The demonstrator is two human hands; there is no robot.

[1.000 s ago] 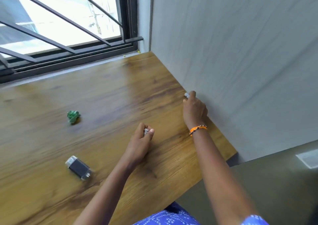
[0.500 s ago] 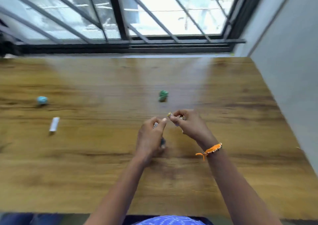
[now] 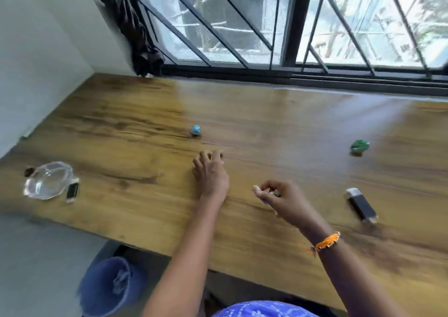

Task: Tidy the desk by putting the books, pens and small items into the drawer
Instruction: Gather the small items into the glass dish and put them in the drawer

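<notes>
- Pinched between the thumb and curled fingers of the right hand [image 3: 283, 199] is a small pale item [image 3: 257, 190], its yellowish tip poking out to the left; blur hides what it is.
- Right hand hovers low over the wooden desk [image 3: 145, 195], near its front edge, with an orange bracelet [image 3: 326, 241] on the wrist.
- Left hand [image 3: 211, 173] rests fingers-down on the desk just left of the right hand, fingers curled at the tips; whether they hold anything I cannot tell, since the back of the hand hides it.
- Just beyond the left hand's fingertips lies a small blue crumpled piece [image 3: 196, 130], apart from the hand.
- A green crumpled piece [image 3: 359, 147] lies far to the right, well apart from both hands.
- A dark rectangular item with a silver cap [image 3: 361, 205] lies to the right of the right hand, nearer the front edge, angled.
- At the desk's left end sits a clear glass dish [image 3: 48, 179], with a small dark-and-white item [image 3: 72, 192] touching its right side.
- Under the desk's front edge stands a blue bin [image 3: 109, 285] with something pale inside.
- Behind the desk runs a barred window [image 3: 291, 25]; a dark curtain [image 3: 135, 21] hangs at its left corner.
- No drawer is in view.
</notes>
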